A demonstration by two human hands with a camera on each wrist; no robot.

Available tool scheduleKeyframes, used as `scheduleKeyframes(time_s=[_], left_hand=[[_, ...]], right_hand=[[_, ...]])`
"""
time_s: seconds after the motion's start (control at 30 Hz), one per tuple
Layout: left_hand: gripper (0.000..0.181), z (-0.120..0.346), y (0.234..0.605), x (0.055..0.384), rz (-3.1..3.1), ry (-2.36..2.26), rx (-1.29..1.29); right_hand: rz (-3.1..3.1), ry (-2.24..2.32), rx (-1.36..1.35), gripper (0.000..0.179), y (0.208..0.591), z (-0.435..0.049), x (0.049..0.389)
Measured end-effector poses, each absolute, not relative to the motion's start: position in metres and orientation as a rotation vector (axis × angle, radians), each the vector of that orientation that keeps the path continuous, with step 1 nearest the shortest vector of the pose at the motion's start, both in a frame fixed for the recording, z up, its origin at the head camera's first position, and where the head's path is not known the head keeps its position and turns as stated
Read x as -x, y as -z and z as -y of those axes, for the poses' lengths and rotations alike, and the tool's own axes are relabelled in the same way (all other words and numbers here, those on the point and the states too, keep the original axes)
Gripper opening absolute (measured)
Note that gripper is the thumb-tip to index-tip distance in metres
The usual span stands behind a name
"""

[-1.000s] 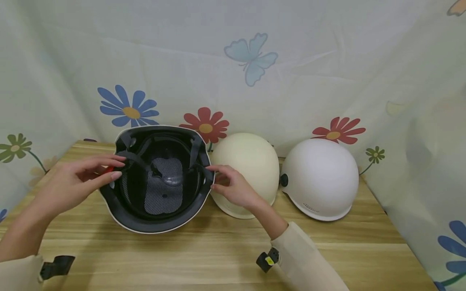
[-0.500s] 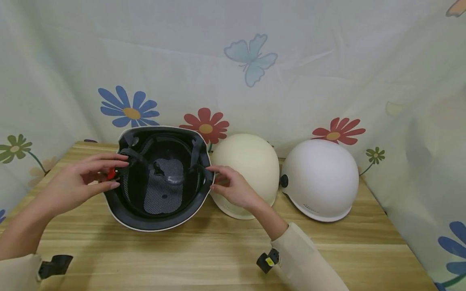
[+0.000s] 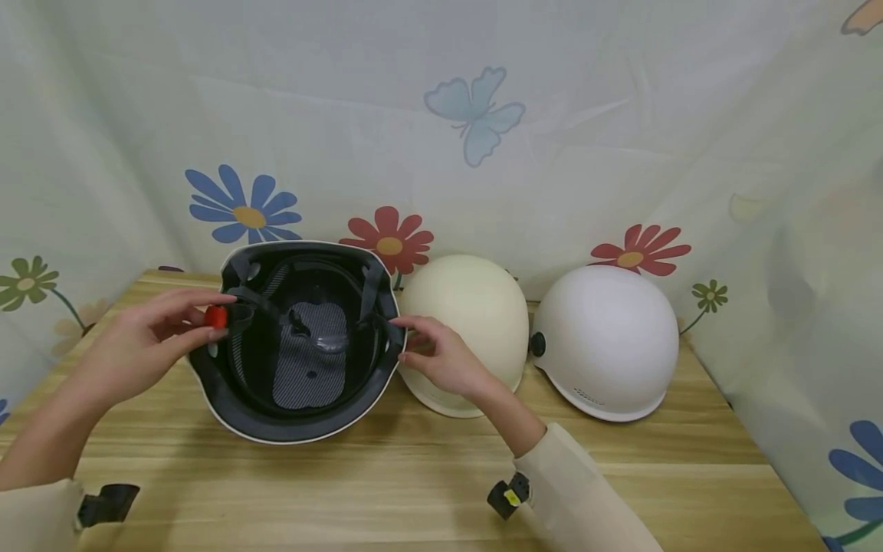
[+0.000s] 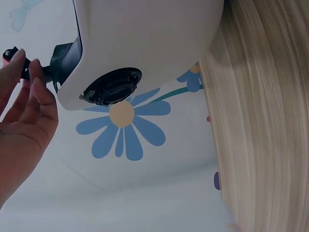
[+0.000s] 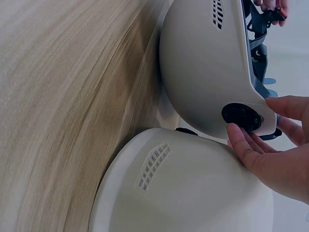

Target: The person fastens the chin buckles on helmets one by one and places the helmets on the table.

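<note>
An upturned helmet [image 3: 276, 428] with a black lining sits at the left of the wooden table, its opening towards me. At its left side my left hand [image 3: 138, 349] pinches the red and black chin strap buckle [image 3: 216, 317] between thumb and fingers. The black strap [image 4: 60, 63] runs from those fingertips to the helmet's edge in the left wrist view. My right hand [image 3: 444, 356] grips the opposite rim, thumb at the edge and fingers by the round black side disc [image 5: 241, 117]. The helmet's pale outer shell [image 5: 203, 63] shows in the right wrist view.
A cream helmet [image 3: 469, 322] stands dome-up close to the right of the upturned one. Further right is a white helmet [image 3: 610, 337], also dome-up. A flower-printed curtain [image 3: 331, 138] hangs behind the wooden table [image 3: 428, 491].
The red buckle has come out from behind my left fingers and now shows plainly at their tips. The helmet has rocked slightly and returned. My right hand has kept its place on the rim.
</note>
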State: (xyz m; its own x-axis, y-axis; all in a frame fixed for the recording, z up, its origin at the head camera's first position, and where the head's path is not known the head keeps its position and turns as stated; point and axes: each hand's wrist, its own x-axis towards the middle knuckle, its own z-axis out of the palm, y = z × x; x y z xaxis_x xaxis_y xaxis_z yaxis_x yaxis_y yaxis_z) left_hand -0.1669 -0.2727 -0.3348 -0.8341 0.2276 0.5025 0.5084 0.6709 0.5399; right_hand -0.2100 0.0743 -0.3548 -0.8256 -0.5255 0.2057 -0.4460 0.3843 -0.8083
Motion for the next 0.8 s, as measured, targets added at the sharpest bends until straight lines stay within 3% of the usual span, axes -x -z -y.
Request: scheduleKeyframes(time_s=[0.33,0.8], left_hand=[[0.034,0.269,0.331,0.166,2.464,0.987,0.433],[0.039,0.276,0.345,0.176,2.399,0.915,0.463]], right_hand=[[-2.543,1.442,0.891,0.042,0.355,-0.075,0.211],[-2.553,1.444,0.890,0.041,0.351,-0.073,0.210]])
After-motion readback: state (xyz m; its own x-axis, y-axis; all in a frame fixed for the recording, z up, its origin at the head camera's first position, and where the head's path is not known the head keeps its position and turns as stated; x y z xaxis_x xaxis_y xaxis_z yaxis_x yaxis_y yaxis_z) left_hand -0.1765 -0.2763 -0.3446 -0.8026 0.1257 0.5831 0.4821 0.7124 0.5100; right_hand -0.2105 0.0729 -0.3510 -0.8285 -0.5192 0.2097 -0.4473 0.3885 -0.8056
